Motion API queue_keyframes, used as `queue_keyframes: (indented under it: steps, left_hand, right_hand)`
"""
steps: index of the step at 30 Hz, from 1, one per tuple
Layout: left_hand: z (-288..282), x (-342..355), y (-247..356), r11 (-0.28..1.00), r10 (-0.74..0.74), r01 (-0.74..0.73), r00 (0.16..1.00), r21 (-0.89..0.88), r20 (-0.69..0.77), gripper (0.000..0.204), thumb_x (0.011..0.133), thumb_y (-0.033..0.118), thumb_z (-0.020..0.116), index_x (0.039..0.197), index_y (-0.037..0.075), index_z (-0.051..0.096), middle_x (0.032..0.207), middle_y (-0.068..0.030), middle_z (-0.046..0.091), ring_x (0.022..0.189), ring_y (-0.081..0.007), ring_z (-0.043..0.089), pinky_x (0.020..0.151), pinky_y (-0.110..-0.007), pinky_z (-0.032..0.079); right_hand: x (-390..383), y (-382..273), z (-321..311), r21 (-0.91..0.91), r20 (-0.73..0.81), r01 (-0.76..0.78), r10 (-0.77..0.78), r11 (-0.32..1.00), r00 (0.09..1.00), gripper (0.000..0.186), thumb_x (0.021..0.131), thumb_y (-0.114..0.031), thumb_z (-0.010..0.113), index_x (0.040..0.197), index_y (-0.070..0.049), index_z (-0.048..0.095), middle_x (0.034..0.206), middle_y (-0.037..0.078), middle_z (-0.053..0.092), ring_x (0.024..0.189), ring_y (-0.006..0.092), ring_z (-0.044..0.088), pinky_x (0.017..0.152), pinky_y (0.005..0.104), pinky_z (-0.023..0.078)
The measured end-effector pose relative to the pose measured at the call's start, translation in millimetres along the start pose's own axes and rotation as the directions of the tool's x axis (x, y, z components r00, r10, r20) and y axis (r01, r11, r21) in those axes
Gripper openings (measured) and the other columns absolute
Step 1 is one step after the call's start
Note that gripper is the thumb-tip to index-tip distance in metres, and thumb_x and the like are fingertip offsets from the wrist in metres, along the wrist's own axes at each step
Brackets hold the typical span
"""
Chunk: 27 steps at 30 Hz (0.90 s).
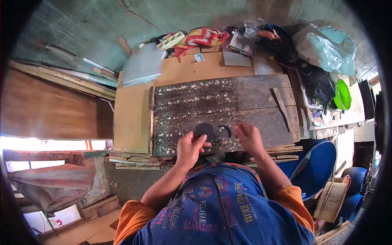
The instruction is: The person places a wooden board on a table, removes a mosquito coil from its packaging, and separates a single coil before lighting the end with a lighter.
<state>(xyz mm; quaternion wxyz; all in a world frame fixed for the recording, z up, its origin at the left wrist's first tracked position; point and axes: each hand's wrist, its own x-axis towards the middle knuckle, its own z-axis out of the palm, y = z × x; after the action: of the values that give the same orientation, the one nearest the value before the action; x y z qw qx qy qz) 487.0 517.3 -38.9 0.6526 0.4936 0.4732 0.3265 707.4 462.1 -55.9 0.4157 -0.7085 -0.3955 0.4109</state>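
My left hand (191,149) pinches the near edge of a flat, round black disc (204,130) with faint rings on its face, thumb on top. To the disc's right, a short curved black strip (227,129) lies on the dark wooden board (261,96). Just right of that strip hovers my right hand (249,136); motion smears its fingers, so whether they hold anything cannot be made out. Pale spots in rows cover the left and middle of the board.
A loose wooden stick (281,109) lies on the board's right side. Behind are a power strip (171,41), a patterned cloth (206,37) and plastic bags (326,49). A green basin (342,94) stands at right, above a blue drum (314,163).
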Motion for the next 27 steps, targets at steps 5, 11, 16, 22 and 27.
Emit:
queue_keyframes:
  steps: [5, 11, 16, 22, 27]
  left_hand:
    - [20.6, 20.8, 0.6, 0.981, -0.042, 0.016, 0.99, 0.193, 0.134, 0.024, 0.091, 0.024, 0.062, 0.096, 0.0, 0.062, 0.078, -0.0055, 0.068, 0.066, -0.0097, 0.064, 0.051, -0.024, 0.047]
    - [28.1, 57.6, -0.6, 0.958, -0.061, 0.001, 0.977, 0.285, 0.203, 0.033, 0.088, 0.03, 0.066, 0.102, 0.001, 0.061, 0.084, -0.0093, 0.068, 0.074, -0.0119, 0.064, 0.064, -0.027, 0.049]
    - [7.9, 113.7, -18.4, 0.729, 0.272, -0.269, 0.958, 0.629, 0.093, 0.042, 0.086, 0.03, 0.066, 0.118, 0.005, 0.055, 0.118, -0.0199, 0.055, 0.116, -0.0358, 0.051, 0.096, -0.045, 0.042]
    - [-10.1, 154.8, -41.3, 0.41, 0.368, -0.277, 0.922, 0.869, 0.12, 0.055, 0.087, 0.039, 0.061, 0.13, 0.008, 0.046, 0.138, -0.0185, 0.037, 0.135, -0.0414, 0.024, 0.111, -0.055, 0.018]
    - [-9.7, 181.0, -34.7, 0.36, 0.272, -0.222, 0.954, 0.906, 0.125, 0.06, 0.086, 0.039, 0.06, 0.136, 0.011, 0.04, 0.143, -0.0164, 0.029, 0.139, -0.0386, 0.017, 0.111, -0.059, 0.009]
  right_hand:
    - [-6.8, -14.3, 17.4, 0.324, 0.232, -0.121, 0.045, 0.938, 0.972, 0.023, 0.093, -0.02, 0.058, 0.101, 0.002, 0.062, 0.08, 0.005, 0.065, 0.066, 0.0105, 0.058, 0.059, 0.0273, 0.049]
    - [30.1, -5.0, 5.4, 0.435, 0.199, -0.186, 0.108, 0.881, 0.974, 0.022, 0.093, -0.019, 0.058, 0.094, 0.002, 0.061, 0.08, 0.004, 0.064, 0.066, 0.01, 0.058, 0.057, 0.0263, 0.048]
    - [113.2, 1.4, -34.5, 0.473, 0.028, -0.145, 0.149, 0.869, 0.988, 0.018, 0.093, -0.019, 0.058, 0.099, -0.001, 0.061, 0.086, 0.005, 0.065, 0.07, 0.0118, 0.061, 0.055, 0.0267, 0.047]
    - [243.9, 4.6, -62.3, 0.528, -0.195, -0.058, 0.187, 0.847, 0.963, 0.018, 0.092, -0.015, 0.058, 0.102, 0.0, 0.06, 0.088, 0.004, 0.064, 0.069, 0.0136, 0.062, 0.055, 0.0286, 0.048]
    - [367.4, 7.8, -62.0, 0.609, -0.216, -0.102, 0.288, 0.787, 0.933, 0.021, 0.092, -0.016, 0.056, 0.107, -0.001, 0.058, 0.085, 0.006, 0.063, 0.068, 0.014, 0.062, 0.053, 0.0293, 0.049]
